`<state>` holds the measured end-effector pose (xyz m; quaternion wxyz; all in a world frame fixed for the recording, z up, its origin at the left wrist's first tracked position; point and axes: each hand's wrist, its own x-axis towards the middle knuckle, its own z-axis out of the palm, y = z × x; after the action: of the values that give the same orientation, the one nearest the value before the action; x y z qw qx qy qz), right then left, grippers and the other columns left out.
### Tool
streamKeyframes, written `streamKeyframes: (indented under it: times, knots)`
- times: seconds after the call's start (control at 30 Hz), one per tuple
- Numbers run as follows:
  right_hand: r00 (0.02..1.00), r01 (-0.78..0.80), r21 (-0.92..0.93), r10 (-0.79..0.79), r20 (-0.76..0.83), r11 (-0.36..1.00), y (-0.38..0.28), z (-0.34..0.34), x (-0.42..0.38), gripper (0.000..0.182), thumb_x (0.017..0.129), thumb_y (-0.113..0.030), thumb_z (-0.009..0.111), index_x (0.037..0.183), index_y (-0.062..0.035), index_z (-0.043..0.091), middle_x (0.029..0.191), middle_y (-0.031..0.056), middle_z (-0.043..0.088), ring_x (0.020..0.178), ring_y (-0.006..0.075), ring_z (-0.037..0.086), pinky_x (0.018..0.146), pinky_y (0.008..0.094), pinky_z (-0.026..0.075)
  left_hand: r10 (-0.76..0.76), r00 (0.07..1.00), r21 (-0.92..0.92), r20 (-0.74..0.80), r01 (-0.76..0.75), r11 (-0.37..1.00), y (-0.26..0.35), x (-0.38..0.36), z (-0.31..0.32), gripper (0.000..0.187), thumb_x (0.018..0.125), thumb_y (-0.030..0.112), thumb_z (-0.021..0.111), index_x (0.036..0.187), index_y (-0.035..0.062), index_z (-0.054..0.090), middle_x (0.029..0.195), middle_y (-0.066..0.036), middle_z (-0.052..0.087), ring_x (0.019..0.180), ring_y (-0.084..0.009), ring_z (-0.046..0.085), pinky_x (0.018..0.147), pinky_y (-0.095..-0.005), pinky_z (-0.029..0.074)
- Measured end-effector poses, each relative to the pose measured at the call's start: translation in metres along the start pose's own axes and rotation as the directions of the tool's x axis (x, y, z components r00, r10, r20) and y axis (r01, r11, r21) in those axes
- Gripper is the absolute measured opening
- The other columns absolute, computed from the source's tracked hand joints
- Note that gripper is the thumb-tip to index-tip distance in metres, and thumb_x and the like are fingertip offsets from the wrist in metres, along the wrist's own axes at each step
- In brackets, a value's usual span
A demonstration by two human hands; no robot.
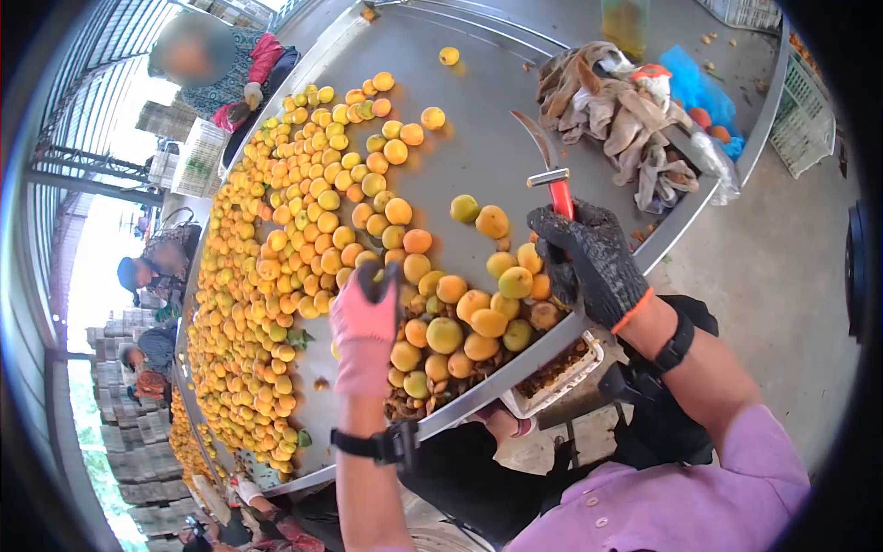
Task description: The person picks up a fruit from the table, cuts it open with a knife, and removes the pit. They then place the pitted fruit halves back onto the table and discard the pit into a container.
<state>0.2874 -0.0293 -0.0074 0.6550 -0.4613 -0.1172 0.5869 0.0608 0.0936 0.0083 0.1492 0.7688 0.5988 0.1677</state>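
My right hand (pixel 589 258), in a dark grey glove with an orange cuff, is closed round the red handle of a hand tool (pixel 560 197). The tool has a metal crosspiece, and a thin curved brown-grey strip, perhaps a blade, extends beyond it. My left hand (pixel 366 313), in a pink glove with dark fingers, is over the pile of round orange-yellow fruits (pixel 276 241), which look like persimmons. Its thumb and a finger stand apart with nothing visible between them. Larger fruits (pixel 444 335) lie between my hands, against the metal table's near rim (pixel 501 379).
Crumpled cloths (pixel 612 110) and a blue plastic bag (pixel 694 87) lie on the table at upper right. A white bin (pixel 563 382) with brown scraps stands below the near rim. A crate (pixel 802 120) is at right. Several co-workers, one in patterned clothing (pixel 225 78), line the far side.
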Motion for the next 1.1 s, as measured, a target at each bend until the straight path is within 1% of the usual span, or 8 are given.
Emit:
streamKeyframes:
  times: [0.23,0.53,0.6,0.77,1.0,1.03,1.07,1.1]
  knots:
    - [1.000,0.020,-0.080,-0.021,-0.008,0.997,-0.016,0.019,0.019,0.015,0.084,-0.021,0.058,0.080,-0.0063,0.056,0.059,-0.0026,0.049,0.045,0.0048,0.043,0.040,0.0202,0.033,-0.161,0.934,0.725,0.320,-0.133,0.676,0.043,0.072,0.067,0.044,0.074,0.045,0.065,0.092,0.0050,0.061,0.091,-0.011,0.065,0.090,-0.0261,0.061,0.075,-0.0369,0.048]
    - [0.996,0.080,-0.256,-0.068,0.056,0.963,-0.008,0.018,0.018,0.021,0.082,-0.020,0.057,0.077,-0.0015,0.051,0.056,0.0016,0.048,0.052,0.0081,0.045,0.048,0.0270,0.038,-0.105,0.927,0.612,0.359,-0.149,0.777,-0.027,0.024,0.029,0.042,0.077,0.039,0.064,0.098,0.0028,0.060,0.092,-0.017,0.064,0.091,-0.0274,0.061,0.076,-0.0380,0.048]
    - [0.987,0.146,-0.272,-0.123,0.103,0.951,0.000,0.020,0.013,0.022,0.082,-0.021,0.057,0.077,-0.0009,0.051,0.057,0.0021,0.049,0.053,0.0090,0.046,0.049,0.0278,0.039,-0.041,0.981,-0.080,0.190,0.057,0.995,-0.051,-0.001,0.012,0.040,0.080,0.031,0.065,0.106,0.0027,0.058,0.091,-0.013,0.065,0.085,-0.0202,0.063,0.072,-0.0319,0.050]
    - [0.919,0.380,-0.470,-0.266,0.293,0.796,0.019,0.036,-0.006,0.022,0.083,-0.021,0.058,0.084,0.0001,0.052,0.062,0.0110,0.052,0.057,0.0177,0.049,0.053,0.0330,0.040,-0.047,0.998,-0.925,0.042,0.057,0.375,0.003,-0.073,-0.046,0.045,0.090,0.026,0.049,0.123,-0.0046,0.044,0.107,-0.014,0.056,0.083,-0.0206,0.061,0.071,-0.0320,0.053]
    - [0.880,0.384,-0.544,-0.118,0.460,0.746,0.057,0.057,-0.042,0.023,0.083,-0.007,0.060,0.103,0.0031,0.054,0.091,0.0137,0.061,0.078,0.0197,0.059,0.068,0.0297,0.046,0.125,0.983,-0.912,0.132,0.170,-0.374,-0.031,-0.087,-0.028,0.059,0.087,0.028,0.054,0.131,-0.0051,0.032,0.114,-0.018,0.055,0.084,-0.0209,0.061,0.075,-0.0326,0.050]
    - [0.448,0.874,-0.486,-0.402,0.798,0.010,0.067,0.051,-0.040,0.029,0.081,-0.005,0.062,0.108,0.0024,0.053,0.092,0.0159,0.059,0.080,0.0274,0.058,0.068,0.0340,0.046,0.057,0.982,-0.955,-0.178,-0.187,0.232,-0.029,-0.087,-0.016,0.058,0.084,0.026,0.057,0.128,-0.0053,0.034,0.111,-0.018,0.057,0.084,-0.0208,0.062,0.076,-0.0326,0.050]
    - [0.453,0.872,-0.490,-0.382,0.806,-0.001,0.075,0.054,-0.040,0.029,0.081,-0.005,0.062,0.108,0.0024,0.053,0.092,0.0159,0.059,0.080,0.0274,0.058,0.068,0.0340,0.046,0.183,0.878,-0.526,-0.443,-0.419,0.740,-0.030,-0.085,-0.008,0.058,0.082,0.023,0.061,0.125,-0.0056,0.036,0.109,-0.017,0.058,0.085,-0.0207,0.062,0.076,-0.0327,0.050]
    - [0.435,0.892,-0.446,-0.425,0.794,0.078,0.079,0.060,-0.039,0.033,0.080,-0.004,0.062,0.111,0.0022,0.052,0.093,0.0172,0.059,0.080,0.0302,0.058,0.068,0.0356,0.045,0.202,0.854,-0.488,-0.480,-0.450,0.748,-0.035,-0.081,-0.003,0.056,0.076,0.017,0.068,0.119,-0.0058,0.041,0.108,-0.017,0.059,0.089,-0.0200,0.062,0.078,-0.0318,0.049]
